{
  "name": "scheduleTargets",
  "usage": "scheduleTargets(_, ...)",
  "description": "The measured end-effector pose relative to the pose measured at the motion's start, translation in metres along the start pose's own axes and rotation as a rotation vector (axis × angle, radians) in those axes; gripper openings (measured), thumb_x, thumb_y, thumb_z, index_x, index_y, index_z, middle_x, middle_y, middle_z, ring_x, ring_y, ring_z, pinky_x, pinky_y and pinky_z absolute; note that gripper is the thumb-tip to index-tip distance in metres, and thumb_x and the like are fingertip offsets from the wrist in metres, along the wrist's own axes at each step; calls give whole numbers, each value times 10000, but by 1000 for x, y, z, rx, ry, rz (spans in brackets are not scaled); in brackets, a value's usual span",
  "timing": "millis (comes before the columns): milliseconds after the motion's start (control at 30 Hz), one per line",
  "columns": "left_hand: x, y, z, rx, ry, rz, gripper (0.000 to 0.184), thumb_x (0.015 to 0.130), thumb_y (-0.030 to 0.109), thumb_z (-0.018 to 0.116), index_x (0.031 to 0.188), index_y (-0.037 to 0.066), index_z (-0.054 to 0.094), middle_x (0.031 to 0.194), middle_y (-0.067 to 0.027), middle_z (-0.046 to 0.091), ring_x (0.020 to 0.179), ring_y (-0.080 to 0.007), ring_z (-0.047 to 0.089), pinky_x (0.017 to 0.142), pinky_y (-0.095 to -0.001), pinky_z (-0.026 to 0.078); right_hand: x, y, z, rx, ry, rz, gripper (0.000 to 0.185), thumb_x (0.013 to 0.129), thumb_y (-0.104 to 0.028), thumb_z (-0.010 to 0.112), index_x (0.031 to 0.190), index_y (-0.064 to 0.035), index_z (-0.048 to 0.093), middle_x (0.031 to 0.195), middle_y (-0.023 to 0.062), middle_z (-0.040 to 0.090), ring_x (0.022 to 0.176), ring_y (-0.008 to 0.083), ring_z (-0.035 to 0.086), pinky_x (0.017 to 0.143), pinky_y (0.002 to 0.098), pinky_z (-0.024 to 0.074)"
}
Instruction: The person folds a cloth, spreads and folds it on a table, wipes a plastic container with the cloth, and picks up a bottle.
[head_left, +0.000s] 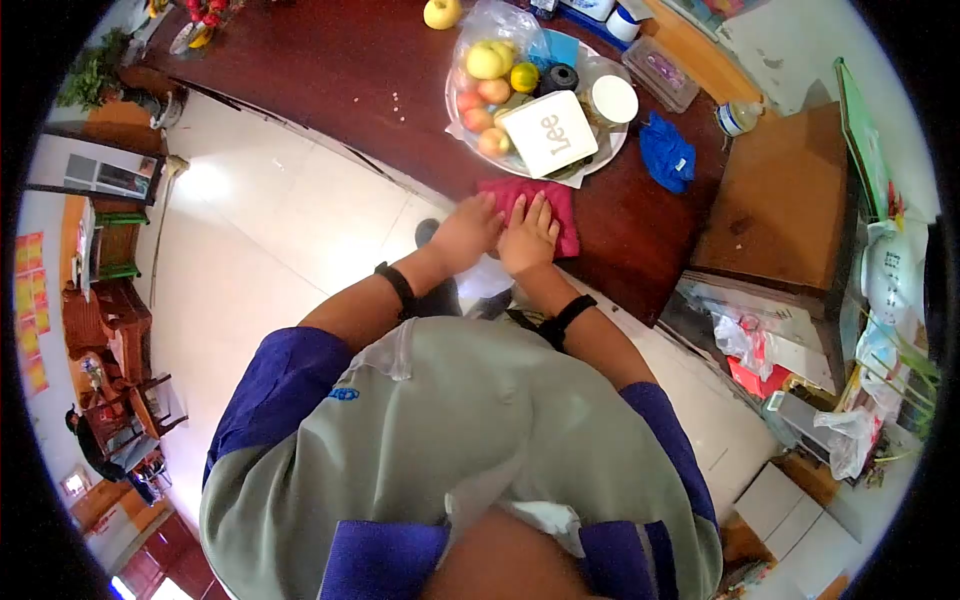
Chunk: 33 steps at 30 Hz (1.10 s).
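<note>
A folded dark-pink cloth [566, 215] lies flat at the near edge of the dark red-brown table [330, 50]. My right hand [528, 238] rests on it, palm down, with its fingers stretched out and slightly apart. Beside it, my left hand [470, 235] touches the cloth's left part, fingers extended and close together. Just beyond the cloth stands a round tray [608, 150] holding apples [493, 142], a yellow-green fruit [524, 77], a white square box marked "Lee" [549, 134] and a white-lidded jar [614, 100].
A crumpled blue cloth [667, 153] sits right of the tray, near a clear plastic box [661, 74] and a small jar [738, 118]. A brown cabinet [775, 205] adjoins the table's right end. Small pale bits [380, 98] dot the tabletop. A person [90, 445] sits far left.
</note>
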<state>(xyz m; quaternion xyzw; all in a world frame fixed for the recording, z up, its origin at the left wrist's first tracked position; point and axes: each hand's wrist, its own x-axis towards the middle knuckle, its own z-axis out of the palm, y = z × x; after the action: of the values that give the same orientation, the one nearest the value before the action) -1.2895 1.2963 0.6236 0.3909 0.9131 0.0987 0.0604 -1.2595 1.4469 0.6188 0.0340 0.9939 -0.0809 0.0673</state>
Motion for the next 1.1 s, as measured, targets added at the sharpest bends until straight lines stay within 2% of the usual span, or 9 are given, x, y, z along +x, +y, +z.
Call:
scheduleTargets(67,1,4,-2,41,5,41,448,899,242,493,1291,24,511,1396,-277,406,1321,-422,369,1107,-488,292,-7,14,-3,19,82,-60,620,822,-272,568,1397,-96,420,1479,205,324,1335,345,336,1038,523,291)
scheduleTargets(200,20,30,5,77,-4,78,435,867,212,499,1250,9,531,1356,-297,433,1279,-457,399,1090,-516,303,-26,42,-13,124,225,-91,603,787,-252,622,1363,-160,470,1438,147,393,1278,296,407,977,529,334)
scheduleTargets(267,34,46,-4,89,-54,156,427,851,196,502,1226,-3,543,1346,-301,440,1261,-462,415,1084,-523,307,-37,60,-11,122,233,-35,604,792,-257,628,1368,-173,467,1443,137,392,1279,295,407,985,531,329)
scheduleTargets(367,50,65,28,55,108,294,402,844,174,497,1189,-21,562,1339,-303,446,1241,-472,429,1081,-531,308,-56,84,-23,62,122,124,607,830,-293,620,1404,-236,432,1476,115,352,1318,291,366,1016,537,310)
scheduleTargets(533,66,94,40,109,101,425,473,841,186,510,1260,-35,535,1341,-302,452,1255,-453,422,1082,-523,312,-85,107,-27,-31,74,290,631,848,-337,613,1435,-276,390,1516,110,285,1356,289,313,1049,556,283)
scheduleTargets(633,64,86,32,95,59,458,500,834,196,528,1279,-34,525,1355,-298,443,1268,-436,414,1078,-519,319,-82,102,-17,-35,60,345,635,843,-349,614,1434,-274,394,1526,107,267,1358,291,312,1039,560,292)
scheduleTargets(667,61,80,28,94,56,474,503,831,200,534,1278,-32,527,1355,-296,444,1270,-434,412,1076,-518,322,-80,102,-5,-35,133,334,636,845,-346,607,1436,-247,394,1515,133,274,1344,312,325,1013,556,324)
scheduleTargets(800,45,53,22,93,37,492,503,826,202,550,1277,-22,531,1360,-284,445,1272,-425,412,1083,-508,312,-67,57,-9,-64,76,396,627,826,-325,610,1405,-160,434,1454,217,333,1263,400,381,969,559,372)
scheduleTargets(1100,1,-75,7,-67,-1,377,406,889,146,456,1256,-4,541,1399,-259,419,1316,-380,396,1121,-478,276,-5,-62,0,-35,0,301,630,815,-299,611,1370,-57,435,1406,233,381,1217,411,418,911,536,423)
